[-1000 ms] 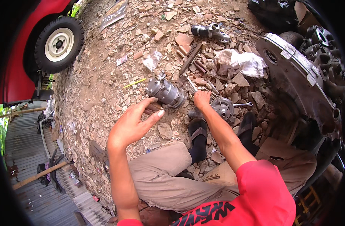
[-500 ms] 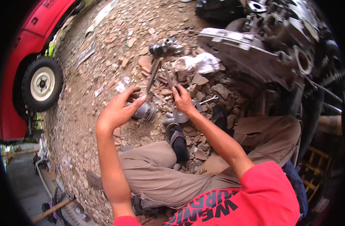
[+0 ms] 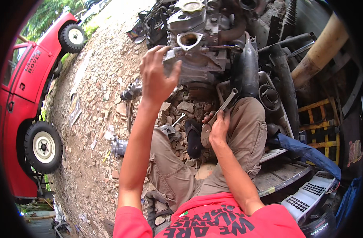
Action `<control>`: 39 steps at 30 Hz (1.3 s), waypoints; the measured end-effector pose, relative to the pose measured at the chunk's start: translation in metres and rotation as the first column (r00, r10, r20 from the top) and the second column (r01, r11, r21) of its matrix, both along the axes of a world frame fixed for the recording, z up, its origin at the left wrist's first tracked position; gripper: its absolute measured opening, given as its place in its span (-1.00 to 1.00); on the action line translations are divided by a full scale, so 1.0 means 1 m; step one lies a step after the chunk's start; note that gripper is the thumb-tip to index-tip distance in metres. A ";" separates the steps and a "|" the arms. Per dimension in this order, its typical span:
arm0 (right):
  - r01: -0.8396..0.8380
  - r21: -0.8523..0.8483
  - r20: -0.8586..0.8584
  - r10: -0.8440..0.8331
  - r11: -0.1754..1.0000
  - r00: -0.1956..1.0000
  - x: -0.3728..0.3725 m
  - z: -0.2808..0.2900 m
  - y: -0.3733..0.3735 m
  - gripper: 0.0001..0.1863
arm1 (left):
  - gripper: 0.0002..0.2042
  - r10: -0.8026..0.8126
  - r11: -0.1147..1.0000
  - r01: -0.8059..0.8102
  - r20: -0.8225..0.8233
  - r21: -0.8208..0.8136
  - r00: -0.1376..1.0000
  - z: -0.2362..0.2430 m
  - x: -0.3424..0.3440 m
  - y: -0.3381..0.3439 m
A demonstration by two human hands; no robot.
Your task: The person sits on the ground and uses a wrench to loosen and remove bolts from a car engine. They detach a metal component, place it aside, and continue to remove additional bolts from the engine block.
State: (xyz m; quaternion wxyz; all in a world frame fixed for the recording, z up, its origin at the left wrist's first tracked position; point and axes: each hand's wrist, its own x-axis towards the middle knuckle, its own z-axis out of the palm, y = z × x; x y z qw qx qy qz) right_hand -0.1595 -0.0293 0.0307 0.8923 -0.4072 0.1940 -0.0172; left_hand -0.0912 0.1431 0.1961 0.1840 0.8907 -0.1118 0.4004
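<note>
My left hand [image 3: 157,77] is raised with fingers loosely bent and apart, beside a large grey metal engine [image 3: 197,67] and near its flanged port [image 3: 188,41]. Whether the fingertips touch the engine I cannot tell. My right hand [image 3: 218,127] grips a long wrench [image 3: 230,99], held upward at a slant beside my bent right leg. A smaller wrench [image 3: 177,119] lies on the rubble below the engine, near my sandalled foot [image 3: 193,137]. A grey cylindrical metal part [image 3: 119,146] lies left of my left forearm, which partly hides the other parts there.
A red vehicle [image 3: 27,87] stands at the left beyond stony ground [image 3: 86,174]. At the right are black pipes [image 3: 280,79], a bamboo pole [image 3: 316,51], a grey plastic crate [image 3: 308,196], a yellow grid frame [image 3: 320,127] and blue sheeting [image 3: 304,150].
My head has turned right, toward the engine. My left hand has risen from the cylindrical part to the engine. My right hand has lifted a wrench from the ground and brought it beside my leg.
</note>
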 end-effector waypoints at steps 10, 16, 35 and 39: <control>-0.096 0.194 0.134 0.071 0.976 0.988 0.093 0.038 -0.066 -0.74 | -0.13 0.187 0.605 0.152 -0.325 0.781 0.927 0.056 0.136 -0.087; -0.203 0.279 0.135 0.171 0.938 0.976 0.095 0.037 -0.080 -0.67 | 0.00 0.258 0.523 0.132 -0.304 0.842 0.917 0.050 0.151 -0.102; 0.097 0.768 -0.073 -0.063 0.633 0.995 0.124 0.067 -0.054 -0.84 | -0.05 0.220 0.568 0.101 -0.269 0.817 0.938 0.044 0.153 -0.099; -0.476 0.829 0.453 0.145 0.294 0.879 0.103 0.108 -0.053 -0.87 | -0.06 0.222 0.565 0.103 -0.271 0.819 0.937 0.045 0.153 -0.097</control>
